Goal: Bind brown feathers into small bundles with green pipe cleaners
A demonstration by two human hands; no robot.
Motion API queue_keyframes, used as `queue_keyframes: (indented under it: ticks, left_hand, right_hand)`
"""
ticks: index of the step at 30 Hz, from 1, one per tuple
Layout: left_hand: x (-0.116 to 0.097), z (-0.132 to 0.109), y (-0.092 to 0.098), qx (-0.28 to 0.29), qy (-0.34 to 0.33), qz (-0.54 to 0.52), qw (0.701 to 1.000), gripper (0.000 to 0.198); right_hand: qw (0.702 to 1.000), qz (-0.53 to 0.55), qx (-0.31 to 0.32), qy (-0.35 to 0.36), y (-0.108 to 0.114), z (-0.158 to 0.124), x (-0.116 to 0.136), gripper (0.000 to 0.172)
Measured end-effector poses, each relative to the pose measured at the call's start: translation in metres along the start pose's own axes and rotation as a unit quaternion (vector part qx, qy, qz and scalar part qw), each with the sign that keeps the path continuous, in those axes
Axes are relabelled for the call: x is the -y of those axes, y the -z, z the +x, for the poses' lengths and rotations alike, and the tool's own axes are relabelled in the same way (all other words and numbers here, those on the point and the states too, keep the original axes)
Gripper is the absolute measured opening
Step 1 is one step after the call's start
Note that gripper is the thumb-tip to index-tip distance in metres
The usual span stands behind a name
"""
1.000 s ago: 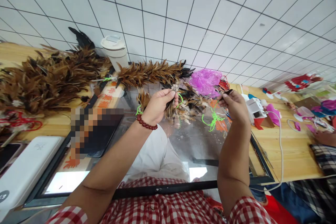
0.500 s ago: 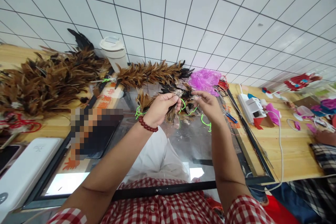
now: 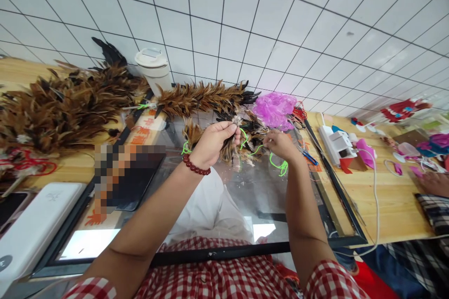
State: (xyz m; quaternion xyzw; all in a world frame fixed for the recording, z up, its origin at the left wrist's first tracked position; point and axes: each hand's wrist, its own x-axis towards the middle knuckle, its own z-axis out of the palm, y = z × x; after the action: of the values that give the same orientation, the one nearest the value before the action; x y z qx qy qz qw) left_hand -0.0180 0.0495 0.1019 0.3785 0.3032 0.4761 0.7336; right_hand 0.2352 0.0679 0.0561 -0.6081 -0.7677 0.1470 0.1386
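Above the glass, mid-table: my left hand [image 3: 213,142] is gripping a feather bunch [image 3: 228,152], thumb pressing against fingers near its pale, downy base.
Right side: my right hand [image 3: 282,144] is hovering nearby, fingertips drawn together; I cannot tell whether they are holding anything.
Cord: thin, bright green cord [image 3: 244,138] is curling beside my left fingertips.
Feathers: a long, spiky brown garland [image 3: 203,97] is lying behind my hands, its right end black; a bushy heap [image 3: 66,107] is spreading at left.
Plastic: crinkled purple film [image 3: 274,110] is bunching beside the garland.
Surface: black framing [image 3: 220,254] is edging smooth glass [image 3: 252,196]; pale wood [image 3: 403,201] is showing beyond.
Room: white wall tiles [image 3: 210,18] are rising behind.
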Motion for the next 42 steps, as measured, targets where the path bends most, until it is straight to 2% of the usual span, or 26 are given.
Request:
queue_keyframes:
  ticks: [1, 3, 5, 7, 9, 10, 12, 13, 15, 17, 18, 20, 21, 22, 24, 26, 28, 30, 32, 35, 38, 42]
  left_hand:
    - [0.000, 0.000, 0.000, -0.001, -0.002, 0.000, 1.000, 0.018]
    - [-0.001, 0.000, 0.001, -0.003, -0.005, -0.001, 1.000, 0.017]
    - [-0.001, 0.000, 0.001, -0.003, -0.007, -0.003, 1.000, 0.017]
    - [-0.002, 0.000, 0.001, -0.001, -0.008, -0.004, 1.000, 0.017]
    - [-0.003, -0.001, 0.000, -0.002, -0.008, -0.005, 1.000, 0.017]
    - [-0.003, -0.001, 0.000, -0.003, -0.007, -0.006, 1.000, 0.017]
    - [-0.003, -0.002, 0.000, -0.001, -0.006, -0.009, 1.000, 0.017]
    - [-0.003, -0.002, -0.001, 0.002, -0.005, -0.009, 1.000, 0.017]
    - [-0.001, -0.003, -0.002, 0.012, -0.002, -0.003, 1.000, 0.017]
    - [0.002, -0.003, -0.003, 0.020, -0.002, 0.011, 1.000, 0.017]
    - [0.004, -0.002, -0.004, 0.023, -0.002, 0.021, 0.999, 0.018]
    - [0.007, -0.001, -0.004, 0.025, -0.006, 0.053, 0.998, 0.019]
    - [0.009, 0.000, -0.003, 0.022, -0.014, 0.082, 0.996, 0.020]
    - [0.010, 0.002, -0.001, 0.015, -0.028, 0.123, 0.992, 0.022]
    - [0.013, 0.005, 0.004, -0.010, -0.075, 0.244, 0.967, 0.024]
    - [0.016, 0.009, 0.010, -0.037, -0.132, 0.390, 0.910, 0.021]
    - [0.019, 0.011, 0.013, -0.040, -0.165, 0.506, 0.846, 0.021]
    - [0.024, 0.011, 0.013, -0.018, -0.163, 0.577, 0.800, 0.023]
    - [0.028, 0.010, 0.011, 0.022, -0.132, 0.613, 0.779, 0.025]
    - [0.032, 0.006, 0.005, 0.099, -0.080, 0.604, 0.786, 0.025]
    - [0.032, 0.000, 0.000, 0.179, -0.056, 0.536, 0.823, 0.024]
    - [0.027, -0.006, -0.007, 0.263, -0.031, 0.420, 0.868, 0.024]
  right_hand:
    - [0.996, 0.074, -0.038, 0.016, 0.005, -0.003, 0.005, 0.008]
    - [0.965, 0.233, -0.117, 0.027, 0.014, -0.008, 0.014, 0.014]
    - [0.943, 0.294, -0.154, 0.002, 0.020, -0.012, 0.020, 0.019]
    - [0.966, 0.207, -0.144, -0.062, 0.027, -0.016, 0.019, 0.015]
    - [0.983, 0.042, -0.106, -0.146, 0.037, -0.023, 0.010, 0.009]
    - [0.978, -0.030, -0.091, -0.188, 0.043, -0.028, 0.004, 0.009]
    - [0.975, -0.067, -0.031, -0.209, 0.056, -0.037, -0.004, 0.011]
    - [0.976, -0.057, -0.031, -0.207, 0.061, -0.041, -0.004, 0.018]
    - [0.982, 0.017, -0.076, -0.170, 0.063, -0.044, 0.006, 0.031]
    - [0.975, 0.172, -0.099, -0.099, 0.054, -0.040, 0.029, 0.038]
    - [0.961, 0.260, -0.078, -0.061, 0.046, -0.037, 0.042, 0.041]
    - [0.921, 0.388, 0.021, 0.005, 0.028, -0.027, 0.067, 0.048]
    - [0.905, 0.416, 0.079, 0.028, 0.019, -0.023, 0.076, 0.049]
    - [0.898, 0.424, 0.113, 0.038, 0.013, -0.020, 0.082, 0.042]
    - [0.918, 0.380, 0.107, 0.037, 0.007, -0.017, 0.086, 0.029]
    - [0.959, 0.277, 0.041, 0.050, 0.010, -0.020, 0.084, 0.026]
    - [0.983, 0.155, -0.020, 0.093, 0.017, -0.024, 0.082, 0.021]
    - [0.986, 0.072, -0.049, 0.143, 0.023, -0.028, 0.083, 0.017]
    - [0.979, 0.047, -0.072, 0.182, 0.025, -0.029, 0.086, 0.022]
    - [0.966, 0.100, -0.088, 0.223, 0.022, -0.025, 0.086, 0.028]
    - [0.958, 0.159, -0.076, 0.225, 0.016, -0.020, 0.079, 0.027]
    - [0.967, 0.148, -0.061, 0.196, 0.006, -0.013, 0.072, 0.027]
